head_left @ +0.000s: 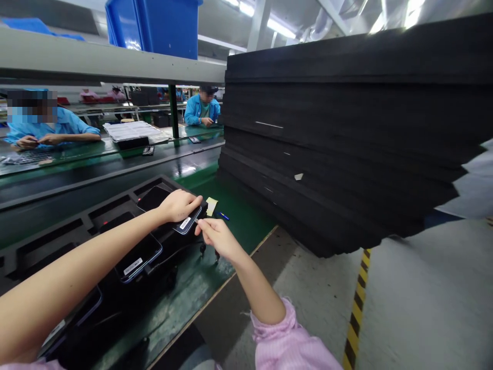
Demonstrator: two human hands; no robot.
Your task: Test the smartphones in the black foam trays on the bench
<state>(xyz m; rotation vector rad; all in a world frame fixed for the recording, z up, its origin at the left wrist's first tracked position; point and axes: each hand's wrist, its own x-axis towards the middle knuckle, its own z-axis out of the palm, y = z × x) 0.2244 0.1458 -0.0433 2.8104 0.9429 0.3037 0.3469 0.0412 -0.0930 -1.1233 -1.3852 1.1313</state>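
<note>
My left hand (180, 205) lies over a dark smartphone (189, 222) with a white label, its fingers wrapped around the far part and hiding it. Right at the phone's near end, my right hand (219, 237) pinches a small cable plug with thumb and forefinger; the fingers mostly cover it, and I cannot tell whether it sits in the port. Another labelled smartphone (138, 262) rests nearer me in the black foam tray (102, 208), with a dark cable (169, 257) at its end. A third phone (73, 313) is partly under my left forearm.
A tall stack of black foam sheets (327, 154) rises on the right. A yellow paper (211, 205) and a blue pen (224, 216) lie on the green bench (246, 221). Blue bins (154, 25) stand on the overhead shelf (115, 64). Co-workers sit across the line.
</note>
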